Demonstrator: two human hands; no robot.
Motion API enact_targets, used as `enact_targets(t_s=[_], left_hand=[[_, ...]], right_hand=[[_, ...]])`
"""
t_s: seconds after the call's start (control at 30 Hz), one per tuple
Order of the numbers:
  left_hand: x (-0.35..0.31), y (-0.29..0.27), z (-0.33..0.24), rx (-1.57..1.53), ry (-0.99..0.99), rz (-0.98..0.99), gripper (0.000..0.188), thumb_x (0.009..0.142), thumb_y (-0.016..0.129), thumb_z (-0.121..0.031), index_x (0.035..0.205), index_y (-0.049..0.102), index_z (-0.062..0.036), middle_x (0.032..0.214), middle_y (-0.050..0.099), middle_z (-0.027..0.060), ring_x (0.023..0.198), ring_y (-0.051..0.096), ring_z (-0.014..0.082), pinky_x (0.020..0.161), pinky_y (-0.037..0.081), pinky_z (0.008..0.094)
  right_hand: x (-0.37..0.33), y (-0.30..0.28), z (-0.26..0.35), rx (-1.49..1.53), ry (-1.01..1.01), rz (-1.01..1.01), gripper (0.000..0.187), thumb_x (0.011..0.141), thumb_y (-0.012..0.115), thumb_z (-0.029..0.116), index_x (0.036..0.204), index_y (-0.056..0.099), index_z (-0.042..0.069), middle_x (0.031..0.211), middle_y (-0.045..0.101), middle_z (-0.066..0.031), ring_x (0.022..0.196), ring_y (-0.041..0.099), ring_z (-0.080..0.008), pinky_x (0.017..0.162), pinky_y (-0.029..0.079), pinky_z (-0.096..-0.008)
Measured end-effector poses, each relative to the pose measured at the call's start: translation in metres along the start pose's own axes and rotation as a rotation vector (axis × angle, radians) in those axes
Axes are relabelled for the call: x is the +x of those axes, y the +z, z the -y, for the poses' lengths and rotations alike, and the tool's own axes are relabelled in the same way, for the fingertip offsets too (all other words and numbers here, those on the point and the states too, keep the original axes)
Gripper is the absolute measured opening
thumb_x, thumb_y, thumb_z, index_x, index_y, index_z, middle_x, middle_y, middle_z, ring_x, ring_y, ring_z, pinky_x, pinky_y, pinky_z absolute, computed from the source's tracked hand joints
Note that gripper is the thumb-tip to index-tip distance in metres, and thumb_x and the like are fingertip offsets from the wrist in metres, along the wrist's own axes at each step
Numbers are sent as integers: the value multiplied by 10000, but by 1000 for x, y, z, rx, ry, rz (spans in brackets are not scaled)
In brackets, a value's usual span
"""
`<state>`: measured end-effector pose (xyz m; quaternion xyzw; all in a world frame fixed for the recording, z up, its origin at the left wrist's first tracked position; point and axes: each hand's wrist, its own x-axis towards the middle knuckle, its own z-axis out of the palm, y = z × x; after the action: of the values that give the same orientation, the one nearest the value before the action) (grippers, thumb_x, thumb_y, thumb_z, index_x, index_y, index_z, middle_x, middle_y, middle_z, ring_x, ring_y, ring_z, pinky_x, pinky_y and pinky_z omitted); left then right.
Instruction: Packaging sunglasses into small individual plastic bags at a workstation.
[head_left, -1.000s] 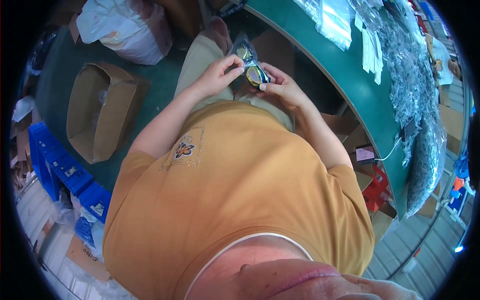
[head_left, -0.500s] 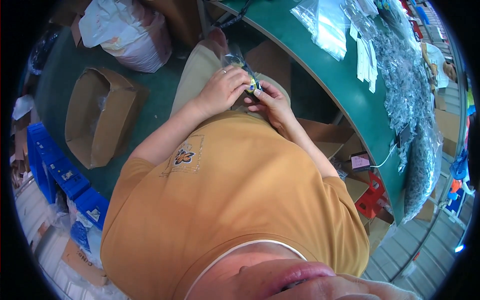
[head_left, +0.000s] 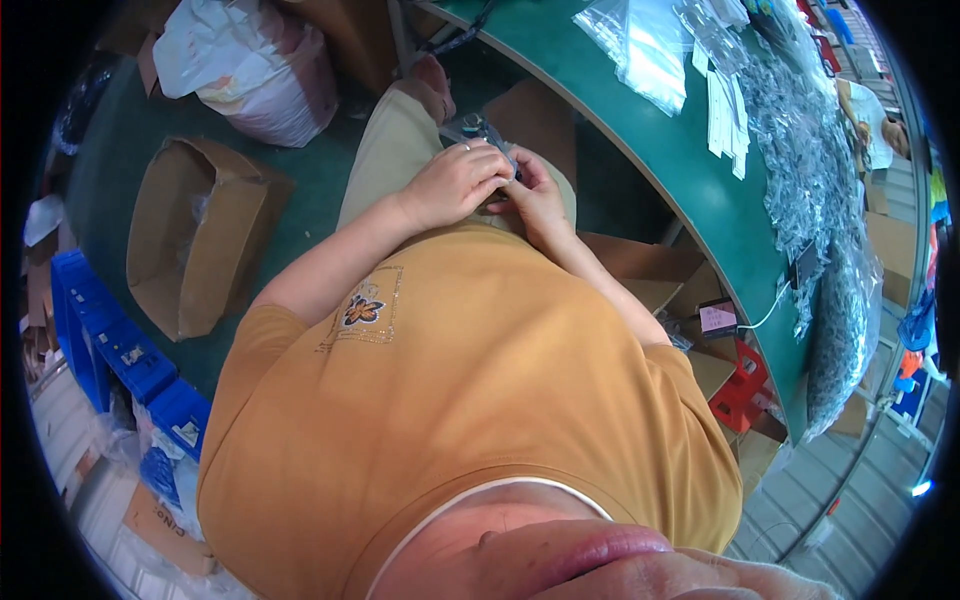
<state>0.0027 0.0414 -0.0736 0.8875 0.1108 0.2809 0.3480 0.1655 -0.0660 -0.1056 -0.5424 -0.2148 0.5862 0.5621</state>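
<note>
Above my lap, my left hand (head_left: 458, 185) and my right hand (head_left: 538, 200) meet with their fingers closed. Between them is a small clear plastic bag (head_left: 476, 128) with something dark inside. The bag's far end sticks out beyond my left fingers. A ring shows on that hand. My fingers cover most of the bag, so what lies inside cannot be made out. Both thumbs and forefingers are pinched close together at its near end.
To the right curves a green worktable (head_left: 600, 110) bearing flat clear bags (head_left: 640, 60), white strips (head_left: 727, 115) and a heap of small clear packets (head_left: 800, 170). On the left stand an open cardboard box (head_left: 200, 240), a full white sack (head_left: 260, 75) and blue bins (head_left: 130, 350).
My hands have drawn closer together, and my right fingers have turned inward. The yellow-and-blue part that showed between them is now covered.
</note>
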Motion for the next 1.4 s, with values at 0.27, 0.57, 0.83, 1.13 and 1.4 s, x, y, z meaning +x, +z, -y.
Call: enact_targets(t_s=[0.27, 0.57, 0.83, 1.13, 1.4], left_hand=[[-2, 3, -13, 94, -15, -97, 134, 914, 660, -73, 1033, 605, -47, 1001, 645, 122, 990, 616, 347, 860, 502, 435], [-10, 5, -2, 5, -301, -211, 205, 876, 719, -130, 1029, 608, -50, 971, 630, 113, 934, 629, 317, 831, 520, 416], [-21, 5, 16, -186, -457, -262, 162, 876, 722, -82, 982, 603, -57, 797, 591, 51, 718, 580, 171, 661, 493, 307], [-6, 0, 3, -216, -400, -244, 437, 819, 833, -179, 1180, 608, -80, 1078, 607, 56, 930, 628, 209, 779, 530, 323], [-16, 9, 23, -135, -563, -30, 221, 857, 712, -72, 1048, 602, -81, 852, 590, 109, 827, 646, 231, 726, 521, 357]], right_hand=[[5, 4, -8, 5, -79, -73, 131, 1005, 653, 105, 1059, 537, 74, 960, 648, -50, 788, 670, -137, 634, 606, -270], [17, 27, 5, -142, -149, -129, 148, 1051, 604, 193, 1076, 532, 66, 915, 647, -54, 687, 668, -124, 589, 545, -266], [-5, 5, 11, -700, -223, -57, 136, 1076, 532, 151, 1153, 546, 39, 769, 669, -38, 655, 660, -125, 598, 535, -260], [-4, 2, 10, -249, -55, 0, 172, 1066, 521, 116, 1220, 505, 43, 770, 670, -71, 594, 644, -142, 552, 526, -255], [-35, 19, 18, -745, -258, 92, 260, 955, 571, 63, 1209, 572, 119, 648, 567, 29, 582, 547, -57, 543, 430, -235]])
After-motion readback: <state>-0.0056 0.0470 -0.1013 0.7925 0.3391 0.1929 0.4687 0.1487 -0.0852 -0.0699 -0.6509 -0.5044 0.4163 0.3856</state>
